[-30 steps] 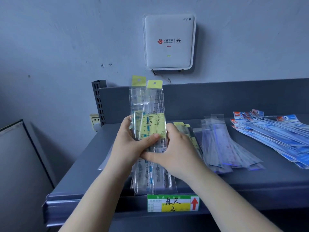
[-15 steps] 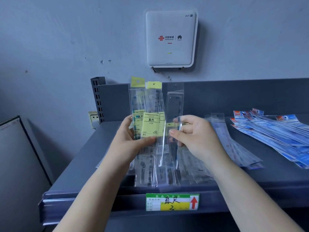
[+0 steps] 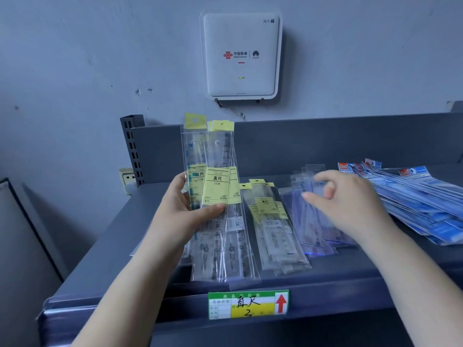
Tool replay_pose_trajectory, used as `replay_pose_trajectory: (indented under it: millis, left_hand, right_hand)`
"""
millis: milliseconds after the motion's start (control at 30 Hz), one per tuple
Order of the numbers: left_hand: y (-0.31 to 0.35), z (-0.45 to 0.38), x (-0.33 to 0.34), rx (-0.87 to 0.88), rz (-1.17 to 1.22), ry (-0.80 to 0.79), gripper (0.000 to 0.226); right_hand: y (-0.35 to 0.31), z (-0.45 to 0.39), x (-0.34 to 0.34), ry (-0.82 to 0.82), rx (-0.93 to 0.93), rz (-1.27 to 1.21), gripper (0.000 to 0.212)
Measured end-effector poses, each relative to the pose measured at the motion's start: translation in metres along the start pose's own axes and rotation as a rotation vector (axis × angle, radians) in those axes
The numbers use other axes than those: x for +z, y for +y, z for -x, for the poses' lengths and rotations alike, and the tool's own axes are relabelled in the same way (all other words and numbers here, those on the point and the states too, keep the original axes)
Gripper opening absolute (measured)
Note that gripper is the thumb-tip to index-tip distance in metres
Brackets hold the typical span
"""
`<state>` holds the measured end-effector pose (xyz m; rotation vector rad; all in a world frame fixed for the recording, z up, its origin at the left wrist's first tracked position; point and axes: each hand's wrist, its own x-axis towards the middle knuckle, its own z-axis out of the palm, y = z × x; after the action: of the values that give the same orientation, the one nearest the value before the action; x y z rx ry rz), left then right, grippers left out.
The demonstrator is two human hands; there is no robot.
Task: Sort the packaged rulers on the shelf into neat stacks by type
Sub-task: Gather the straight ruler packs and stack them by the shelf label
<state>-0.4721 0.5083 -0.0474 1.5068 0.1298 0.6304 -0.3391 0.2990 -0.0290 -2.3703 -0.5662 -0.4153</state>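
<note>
Left hand (image 3: 186,216) at centre frame grips a fanned bunch of clear plastic ruler packs with yellow header tabs and yellow labels (image 3: 216,194), held upright, thumb pressed across the front label, fingers curled behind. Lower ends of the bunch reach down to the front lip of the dark grey metal shelf (image 3: 105,246).

Right hand (image 3: 348,204) at centre right hovers over a flat pile of clear ruler packs with bluish tint (image 3: 318,229); fingers loosely bent, holding nothing; can't tell whether the fingertips touch the pile.

Between the two hands, a small stack of the same yellow-label ruler packs (image 3: 271,226) lies flat on the shelf, just beside the bluish pile. Far right of frame: a spread heap of blue-and-white carded ruler packs with red corner marks (image 3: 423,196), fanned out, edges overlapping, near the right hand's wrist.

Lower centre: green, white and yellow shelf price tag with a red arrow (image 3: 248,304) on the shelf's front edge. Upper centre: white square wall router box (image 3: 241,56) on the grey wall. Left of the shelf's slotted upright: a cream wall socket (image 3: 128,177).
</note>
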Motion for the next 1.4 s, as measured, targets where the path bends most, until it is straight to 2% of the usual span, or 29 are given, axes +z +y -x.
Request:
replay_pose_trajectory:
  millis: [33, 100, 167, 200, 267, 467, 567, 700, 800, 867, 900, 1033, 1100, 1233, 1300, 1400]
  left_hand:
    - [0.000, 0.000, 0.000, 0.000, 0.001, -0.001, 0.058]
    - [0.001, 0.001, 0.000, 0.004, 0.001, -0.004, 0.061]
    - [0.002, 0.002, 0.001, 0.017, 0.002, 0.000, 0.064]
    - [0.003, 0.002, 0.001, 0.025, 0.003, 0.005, 0.065]
    - [0.004, 0.004, 0.002, 0.037, 0.007, 0.019, 0.064]
    - [0.007, 0.005, -0.001, 0.012, 0.023, 0.050, 0.046]
    - [0.008, 0.005, -0.001, 0.026, 0.019, 0.066, 0.045]
    - [0.007, 0.003, 0.000, 0.035, -0.002, 0.083, 0.045]
    - [0.005, 0.001, 0.000, 0.036, -0.001, 0.101, 0.045]
    - [0.005, 0.001, -0.001, 0.034, -0.001, 0.114, 0.046]
    - [0.004, 0.001, -0.001, 0.034, -0.002, 0.119, 0.046]
    - [0.003, 0.000, -0.002, 0.040, -0.022, 0.119, 0.046]
    - [0.003, 0.000, -0.001, 0.044, -0.026, 0.113, 0.047]
    - [0.005, 0.003, 0.001, 0.048, -0.016, 0.087, 0.050]
    - [0.006, 0.004, 0.002, 0.051, -0.010, 0.067, 0.051]
    - [0.007, 0.006, 0.003, 0.057, 0.005, 0.049, 0.051]
  right_hand:
    - [-0.014, 0.007, 0.001, -0.020, -0.052, -0.143, 0.040]
    - [-0.042, 0.023, 0.007, -0.174, -0.130, -0.316, 0.045]
    - [-0.065, 0.037, 0.020, -0.316, -0.200, -0.296, 0.059]
    - [-0.072, 0.040, 0.028, -0.332, -0.226, -0.268, 0.064]
    - [-0.084, 0.043, 0.041, -0.300, -0.254, -0.276, 0.063]
    - [-0.089, 0.031, 0.050, -0.260, -0.185, -0.507, 0.034]
    - [-0.083, 0.026, 0.046, -0.271, -0.170, -0.566, 0.028]
    - [-0.071, 0.019, 0.044, -0.280, -0.156, -0.521, 0.027]
    - [-0.058, 0.013, 0.032, -0.259, -0.096, -0.660, 0.006]
    - [-0.047, 0.011, 0.021, -0.283, -0.048, -0.703, 0.007]
    - [-0.040, 0.010, 0.018, -0.308, -0.040, -0.641, 0.004]
    - [-0.027, 0.011, 0.023, -0.338, -0.074, -0.079, 0.045]
    - [-0.032, 0.014, 0.025, -0.283, -0.099, 0.029, 0.061]
    - [-0.053, 0.023, 0.024, -0.279, -0.182, -0.328, 0.047]
    - [-0.066, 0.029, 0.028, -0.345, -0.203, -0.392, 0.038]
    - [-0.077, 0.032, 0.037, -0.326, -0.212, -0.462, 0.023]
